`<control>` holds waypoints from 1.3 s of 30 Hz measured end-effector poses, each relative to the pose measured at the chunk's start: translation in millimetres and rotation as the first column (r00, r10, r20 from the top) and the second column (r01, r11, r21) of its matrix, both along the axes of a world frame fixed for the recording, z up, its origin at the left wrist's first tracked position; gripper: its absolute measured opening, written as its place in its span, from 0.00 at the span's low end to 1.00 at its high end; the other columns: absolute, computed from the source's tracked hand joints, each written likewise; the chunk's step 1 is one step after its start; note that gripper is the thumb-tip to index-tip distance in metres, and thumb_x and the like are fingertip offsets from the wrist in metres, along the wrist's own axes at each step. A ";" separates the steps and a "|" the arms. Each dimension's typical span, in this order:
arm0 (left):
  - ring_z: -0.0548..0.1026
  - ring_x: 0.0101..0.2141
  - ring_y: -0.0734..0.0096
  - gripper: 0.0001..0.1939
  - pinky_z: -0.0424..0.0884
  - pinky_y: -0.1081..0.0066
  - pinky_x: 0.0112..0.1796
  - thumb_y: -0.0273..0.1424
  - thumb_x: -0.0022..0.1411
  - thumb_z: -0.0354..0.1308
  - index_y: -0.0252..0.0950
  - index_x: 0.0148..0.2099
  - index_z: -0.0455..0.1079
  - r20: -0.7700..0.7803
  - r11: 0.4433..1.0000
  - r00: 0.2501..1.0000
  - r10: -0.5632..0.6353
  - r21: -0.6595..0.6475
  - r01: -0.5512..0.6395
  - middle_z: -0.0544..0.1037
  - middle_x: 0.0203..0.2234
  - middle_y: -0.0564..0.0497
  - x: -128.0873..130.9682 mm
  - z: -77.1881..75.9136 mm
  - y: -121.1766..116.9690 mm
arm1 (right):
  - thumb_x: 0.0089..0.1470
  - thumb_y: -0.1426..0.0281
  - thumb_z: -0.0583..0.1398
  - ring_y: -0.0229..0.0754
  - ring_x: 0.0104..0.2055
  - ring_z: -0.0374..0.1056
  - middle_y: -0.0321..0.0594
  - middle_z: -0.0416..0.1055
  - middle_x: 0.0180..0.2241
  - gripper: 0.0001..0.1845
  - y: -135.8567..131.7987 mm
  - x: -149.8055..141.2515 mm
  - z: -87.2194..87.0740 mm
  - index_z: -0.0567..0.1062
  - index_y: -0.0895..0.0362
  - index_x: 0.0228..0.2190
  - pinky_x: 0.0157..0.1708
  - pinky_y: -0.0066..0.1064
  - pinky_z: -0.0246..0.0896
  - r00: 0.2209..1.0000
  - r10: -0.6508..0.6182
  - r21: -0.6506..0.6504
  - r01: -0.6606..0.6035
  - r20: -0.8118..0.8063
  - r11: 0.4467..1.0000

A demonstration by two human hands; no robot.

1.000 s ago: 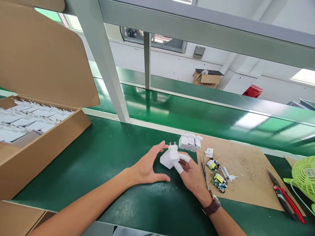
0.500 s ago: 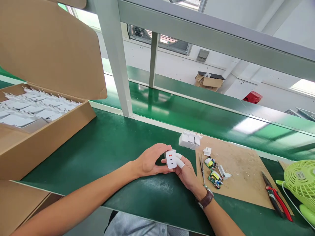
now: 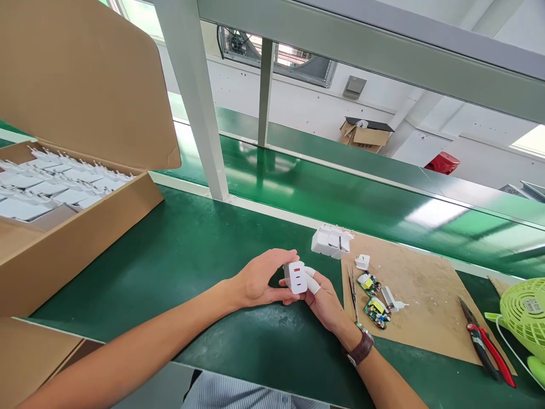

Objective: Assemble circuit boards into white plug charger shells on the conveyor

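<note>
A white USB charger (image 3: 296, 277), with one red port and two small dark ports facing me, is held above the green bench top (image 3: 191, 244). My left hand (image 3: 263, 278) grips it from the left, fingers above and thumb below. From the right, my right hand (image 3: 322, 296) also has its fingers on the charger; two of them wear white finger covers. A watch (image 3: 361, 345) is on my right wrist. Just beyond my hands stands a small group of white chargers (image 3: 331, 241).
At left an open cardboard box (image 3: 85, 233) holds rows of white chargers. On a brown board (image 3: 417, 295) lie tweezers (image 3: 352, 292), circuit boards (image 3: 377, 311), a white plug piece (image 3: 362, 262) and red-black pliers (image 3: 485, 343). A green fan (image 3: 525, 312) stands far right.
The view has shifted slightly, so the board and its tools appear a little further right. The charger has turned slightly, showing more of its left side; both hands keep their hold.
</note>
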State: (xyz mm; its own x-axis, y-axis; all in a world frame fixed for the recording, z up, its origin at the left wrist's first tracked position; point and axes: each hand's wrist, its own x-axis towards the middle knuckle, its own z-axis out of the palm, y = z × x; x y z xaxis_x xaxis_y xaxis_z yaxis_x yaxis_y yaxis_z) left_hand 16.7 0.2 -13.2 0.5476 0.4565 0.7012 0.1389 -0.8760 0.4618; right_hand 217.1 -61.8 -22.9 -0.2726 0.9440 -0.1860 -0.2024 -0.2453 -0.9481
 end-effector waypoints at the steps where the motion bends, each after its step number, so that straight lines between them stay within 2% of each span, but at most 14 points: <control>1: 0.80 0.50 0.55 0.43 0.78 0.56 0.50 0.43 0.60 0.70 0.40 0.70 0.53 -0.002 1.000 1.000 -0.001 -0.007 0.001 0.78 0.53 0.38 -0.1 -0.2 0.1 | 0.62 0.50 0.58 0.52 0.42 0.78 0.44 0.81 0.40 0.23 0.1 0.2 -1.0 0.76 0.50 0.50 0.37 0.44 0.78 1.000 0.001 0.004 -0.002 0.020 1.000; 6: 0.80 0.50 0.54 0.46 0.78 0.54 0.50 0.41 0.58 0.72 0.40 0.71 0.52 0.001 0.999 1.000 -0.018 -0.031 0.018 0.78 0.52 0.38 -1.1 -2.0 0.7 | 0.63 0.48 0.56 0.51 0.41 0.78 0.44 0.81 0.39 0.26 -0.1 0.3 -3.7 0.76 0.51 0.52 0.36 0.43 0.78 0.997 -0.002 0.034 0.000 0.079 0.999; 14: 0.80 0.51 0.57 0.49 0.78 0.56 0.51 0.39 0.59 0.71 0.42 0.73 0.46 -0.040 0.993 0.998 -0.039 -0.109 0.035 0.78 0.53 0.39 -3.2 -0.2 -0.5 | 0.63 0.54 0.58 0.50 0.42 0.78 0.43 0.81 0.41 0.22 -1.5 0.3 -1.7 0.75 0.49 0.53 0.37 0.43 0.78 1.000 -0.010 0.031 0.011 -0.019 0.999; 23: 0.80 0.52 0.56 0.49 0.78 0.56 0.52 0.38 0.59 0.71 0.41 0.73 0.47 -0.045 0.998 0.999 -0.019 -0.067 0.016 0.79 0.53 0.39 -3.1 1.3 0.3 | 0.64 0.52 0.57 0.49 0.41 0.78 0.42 0.80 0.42 0.22 -1.4 1.5 -0.3 0.75 0.49 0.54 0.38 0.43 0.79 1.000 -0.004 0.040 0.003 0.011 0.999; 28: 0.80 0.52 0.56 0.46 0.79 0.56 0.51 0.37 0.60 0.70 0.41 0.73 0.49 -0.052 0.998 0.999 -0.013 -0.063 0.010 0.79 0.53 0.39 -2.9 4.2 -0.8 | 0.64 0.53 0.59 0.47 0.39 0.79 0.42 0.80 0.43 0.20 -0.7 0.9 0.2 0.76 0.49 0.52 0.40 0.43 0.78 0.996 -0.004 0.053 0.009 -0.084 0.999; 34: 0.81 0.50 0.56 0.47 0.79 0.58 0.50 0.37 0.59 0.71 0.41 0.73 0.51 -0.022 1.000 1.000 -0.005 -0.026 0.004 0.79 0.52 0.39 -1.4 7.1 -1.1 | 0.64 0.53 0.58 0.47 0.39 0.79 0.41 0.80 0.42 0.21 -1.4 0.5 1.3 0.75 0.49 0.52 0.41 0.43 0.77 0.999 -0.002 0.049 0.005 -0.051 0.999; 39: 0.81 0.50 0.57 0.47 0.79 0.59 0.51 0.36 0.59 0.72 0.40 0.73 0.51 0.004 1.000 1.000 -0.010 -0.029 0.010 0.79 0.52 0.39 0.5 7.2 -0.7 | 0.65 0.56 0.59 0.47 0.42 0.78 0.41 0.79 0.44 0.18 -1.5 -0.3 -2.0 0.76 0.49 0.51 0.42 0.42 0.77 0.993 -0.031 0.048 0.037 -0.112 0.998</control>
State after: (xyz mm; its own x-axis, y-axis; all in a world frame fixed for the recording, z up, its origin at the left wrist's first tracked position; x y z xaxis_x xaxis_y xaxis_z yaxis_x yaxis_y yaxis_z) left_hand 17.2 -0.5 -5.9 0.5494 0.4714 0.6899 0.1282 -0.8634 0.4879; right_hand 216.8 -63.3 -24.9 -0.2567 0.9603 -0.1094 -0.3142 -0.1899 -0.9302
